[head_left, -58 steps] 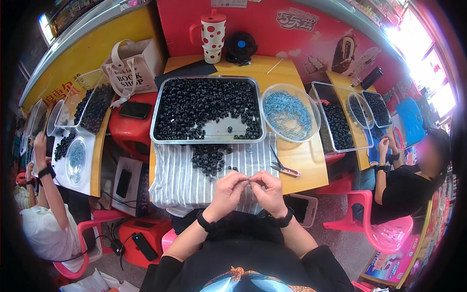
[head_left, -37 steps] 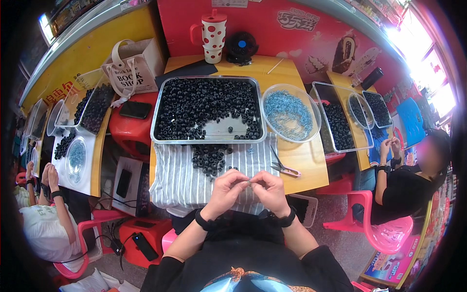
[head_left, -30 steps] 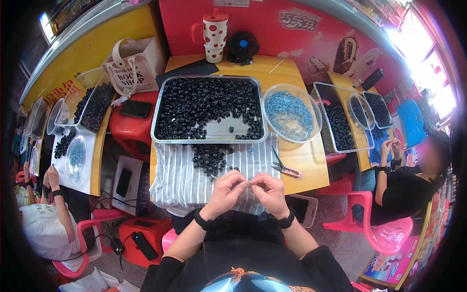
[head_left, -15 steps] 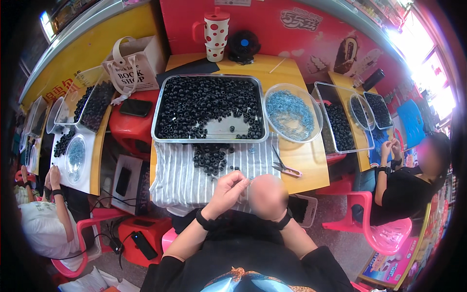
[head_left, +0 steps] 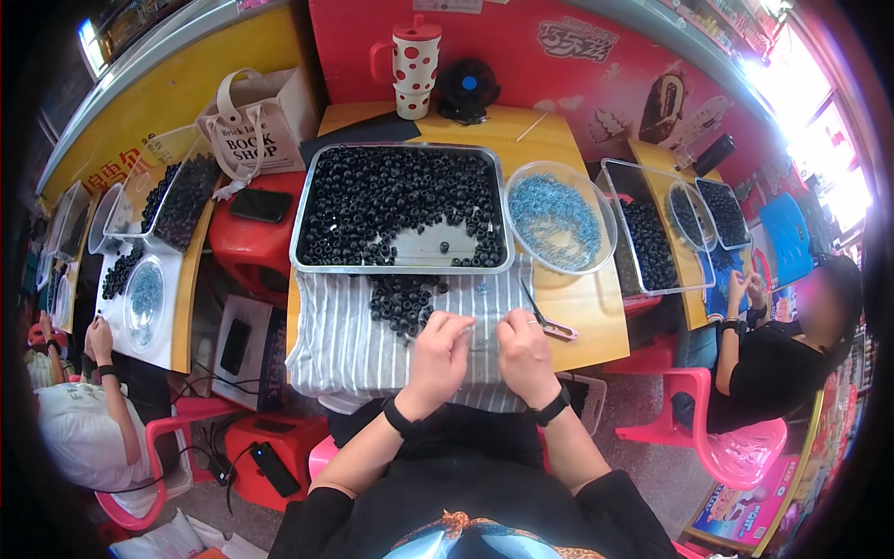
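My left hand [head_left: 440, 361] and my right hand [head_left: 529, 356] are over the near part of a grey-and-white striped cloth [head_left: 340, 331], a small gap between them. Both are closed in a pinch, fingertips facing each other; whatever they hold is too small to make out. Just beyond my left hand lies a loose pile of black round beads [head_left: 400, 303] on the cloth. Past it stands a metal tray [head_left: 424, 252] full of similar black beads [head_left: 400, 182]. Small pink-handled scissors [head_left: 561, 330] lie right of my right hand, partly hidden by it.
A round clear tub [head_left: 607, 244] of small blue pieces [head_left: 554, 219] stands right of the tray. Behind are a dotted tumbler [head_left: 414, 74], a black fan [head_left: 467, 88] and a tote bag [head_left: 265, 126]. Co-workers sit at tables left and right [head_left: 787, 349].
Both hands have moved forward over the cloth. My right hand has gone farther from the left and its fingers now show in a pinch.
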A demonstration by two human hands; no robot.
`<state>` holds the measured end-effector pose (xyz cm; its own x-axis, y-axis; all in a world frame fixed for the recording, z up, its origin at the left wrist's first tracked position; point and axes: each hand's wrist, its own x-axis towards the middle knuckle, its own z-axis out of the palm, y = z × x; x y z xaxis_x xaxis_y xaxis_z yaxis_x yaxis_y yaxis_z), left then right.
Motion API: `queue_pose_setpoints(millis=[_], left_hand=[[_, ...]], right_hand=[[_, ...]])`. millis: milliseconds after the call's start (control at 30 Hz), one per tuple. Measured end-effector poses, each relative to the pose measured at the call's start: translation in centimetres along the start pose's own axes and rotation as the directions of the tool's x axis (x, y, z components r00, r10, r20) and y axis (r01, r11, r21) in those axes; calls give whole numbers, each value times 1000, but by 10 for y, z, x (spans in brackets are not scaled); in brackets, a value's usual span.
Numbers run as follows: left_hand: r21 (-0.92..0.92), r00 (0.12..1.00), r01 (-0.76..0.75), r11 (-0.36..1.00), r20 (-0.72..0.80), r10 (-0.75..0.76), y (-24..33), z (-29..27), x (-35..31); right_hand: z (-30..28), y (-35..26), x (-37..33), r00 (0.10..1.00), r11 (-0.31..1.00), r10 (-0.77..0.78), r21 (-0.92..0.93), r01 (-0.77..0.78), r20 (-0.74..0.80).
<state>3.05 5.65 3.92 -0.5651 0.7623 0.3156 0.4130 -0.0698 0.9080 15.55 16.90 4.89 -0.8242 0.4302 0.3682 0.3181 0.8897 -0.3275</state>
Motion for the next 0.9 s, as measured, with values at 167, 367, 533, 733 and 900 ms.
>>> queue_pose_setpoints(millis=[167, 367, 533, 733, 900], left_hand=[[267, 984, -162, 950, 110, 137, 4, 7, -8], [417, 974, -213, 883, 165, 156, 0, 13, -7], [377, 972, -226, 898, 148, 183, -5, 13, -7], [153, 963, -255, 955, 126, 237, 2, 4, -7], [82, 961, -266, 960, 103, 258, 4, 1, -11]], right_hand=[[-1, -7, -1, 998, 978, -57, -198, 61, 27], [-7, -15, -4, 984, 921, -152, -349, 174, 89], [-12, -14, -4, 998, 1000, -3, -9, 3, -59], [3, -10, -20, 903, 450, 396, 822, -348, 165], [9, -11, -27, 812, 124, 466, 883, -452, 350]])
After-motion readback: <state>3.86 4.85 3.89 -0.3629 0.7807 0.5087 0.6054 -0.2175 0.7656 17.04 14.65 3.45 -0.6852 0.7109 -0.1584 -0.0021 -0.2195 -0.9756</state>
